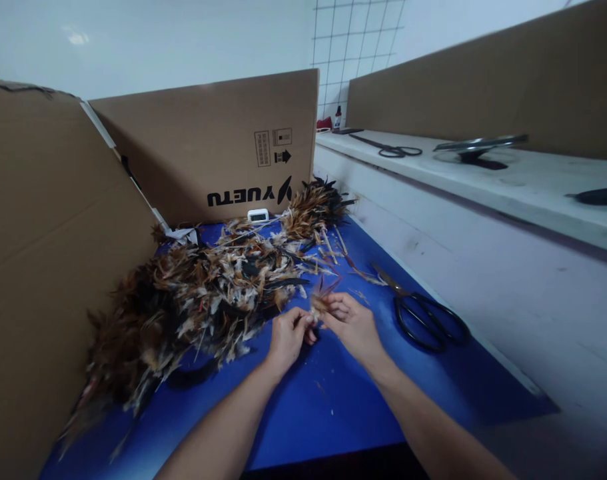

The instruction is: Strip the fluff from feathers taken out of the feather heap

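Near the centre of the frame, the left hand (pixel 289 337) and right hand (pixel 352 325) are both pinching a small feather bundle (pixel 321 301) with fingers closed around its quill ends. It looks weightless, soft and easily crushed, best held by the stiff quills. Black-handled scissors (pixel 426 315) are lying at right on the smooth blue mat (pixel 303 407), a fluffy brown feather heap (pixel 203 293) at left.

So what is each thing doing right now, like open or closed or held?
Left hand: pinching the small feather bunch.
Right hand: gripping the same bunch.
Small feather bunch: held between both hands.
Feather pile: loose, spread on the blue mat.
Black scissors: lying closed, untouched.
Cardboard box: standing, print upside down.
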A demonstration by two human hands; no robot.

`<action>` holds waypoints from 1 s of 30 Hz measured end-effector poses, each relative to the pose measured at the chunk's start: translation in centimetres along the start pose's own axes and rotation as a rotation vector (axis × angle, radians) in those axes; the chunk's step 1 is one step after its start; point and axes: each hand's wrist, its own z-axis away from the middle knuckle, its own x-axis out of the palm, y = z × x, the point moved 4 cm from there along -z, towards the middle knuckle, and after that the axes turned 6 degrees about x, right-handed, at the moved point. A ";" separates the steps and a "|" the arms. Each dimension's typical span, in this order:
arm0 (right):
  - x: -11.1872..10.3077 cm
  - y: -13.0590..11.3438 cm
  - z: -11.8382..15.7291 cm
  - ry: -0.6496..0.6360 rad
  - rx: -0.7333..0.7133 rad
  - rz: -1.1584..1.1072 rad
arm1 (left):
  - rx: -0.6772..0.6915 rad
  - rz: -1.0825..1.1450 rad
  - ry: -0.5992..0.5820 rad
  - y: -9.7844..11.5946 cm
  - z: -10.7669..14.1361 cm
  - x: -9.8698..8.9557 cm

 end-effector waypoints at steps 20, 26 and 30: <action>-10.6 -1.0 -6.6 0.246 -0.203 1.664 | -0.008 0.079 -0.044 0.2 -0.1 0.2; -10.7 -0.4 -7.4 0.212 -0.219 1.569 | -0.023 0.079 -0.041 0.7 -0.1 0.2; -11.2 -0.5 -8.0 0.236 -0.192 1.337 | -0.044 0.109 -0.036 0.8 -0.1 0.2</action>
